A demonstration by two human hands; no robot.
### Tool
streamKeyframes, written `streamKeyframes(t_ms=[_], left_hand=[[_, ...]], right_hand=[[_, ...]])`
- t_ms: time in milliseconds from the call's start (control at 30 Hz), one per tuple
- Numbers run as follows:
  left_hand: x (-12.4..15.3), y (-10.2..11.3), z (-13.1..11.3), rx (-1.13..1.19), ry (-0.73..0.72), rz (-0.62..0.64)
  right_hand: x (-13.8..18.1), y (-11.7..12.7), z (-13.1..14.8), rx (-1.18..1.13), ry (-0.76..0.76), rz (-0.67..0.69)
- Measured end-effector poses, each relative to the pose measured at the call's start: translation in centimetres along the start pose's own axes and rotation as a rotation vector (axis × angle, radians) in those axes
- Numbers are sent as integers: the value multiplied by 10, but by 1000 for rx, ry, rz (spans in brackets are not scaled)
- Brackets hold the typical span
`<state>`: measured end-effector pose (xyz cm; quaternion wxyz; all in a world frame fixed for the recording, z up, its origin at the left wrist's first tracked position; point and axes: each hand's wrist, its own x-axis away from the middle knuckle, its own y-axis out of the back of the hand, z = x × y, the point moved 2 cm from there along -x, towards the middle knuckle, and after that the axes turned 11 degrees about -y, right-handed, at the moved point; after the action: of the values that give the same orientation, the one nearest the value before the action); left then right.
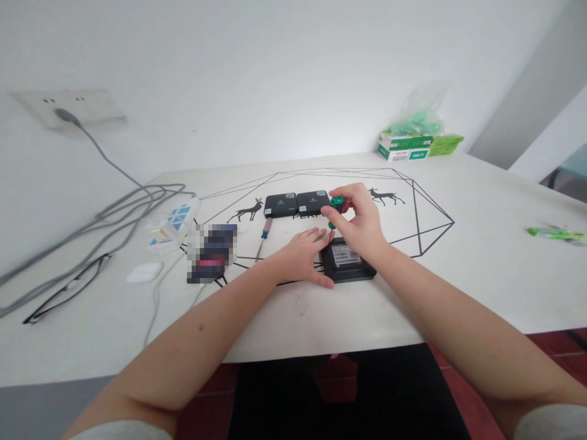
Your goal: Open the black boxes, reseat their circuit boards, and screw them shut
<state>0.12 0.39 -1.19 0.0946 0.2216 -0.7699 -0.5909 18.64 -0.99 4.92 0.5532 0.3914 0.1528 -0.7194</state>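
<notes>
A flat black box (362, 273) with a white printed label lies near the table's front edge, label side up. My left hand (300, 256) steadies its left side, thumb at the near left corner and fingers by the far left corner. Held in the closed fingers of my right hand (362, 214) is a green-and-black-handled screwdriver (337, 201). Its shaft points down at the box's far left corner; the tip's exact contact is too small to make out. Two more black boxes (280, 205) sit side by side just beyond my hands.
A second screwdriver (267, 228) lies left of my left hand, beside a blurred-out phone (212, 253). Further left are glasses (68, 287), a white case (144, 272), a power strip (174, 223) and grey cables (105, 244). Green-and-white cartons (406, 146) stand at the back right.
</notes>
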Motion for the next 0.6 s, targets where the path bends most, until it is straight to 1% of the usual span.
streamKeyframes(t_ms=[133, 200, 267, 367, 467, 600], left_hand=[[0, 0, -2, 5, 23, 27], [0, 0, -3, 8, 39, 40], [0, 0, -4, 8, 39, 37], [0, 1, -3, 12, 24, 27], [0, 0, -2, 10, 32, 38], [0, 1, -2, 13, 39, 38]], right_hand=[[4, -2, -5, -114, -49, 41], [4, -3, -6, -113, -52, 71], [3, -1, -4, -77, -12, 45], [0, 1, -1, -10, 33, -36], [0, -1, -1, -3, -5, -23], [3, -3, -4, -89, -40, 8]])
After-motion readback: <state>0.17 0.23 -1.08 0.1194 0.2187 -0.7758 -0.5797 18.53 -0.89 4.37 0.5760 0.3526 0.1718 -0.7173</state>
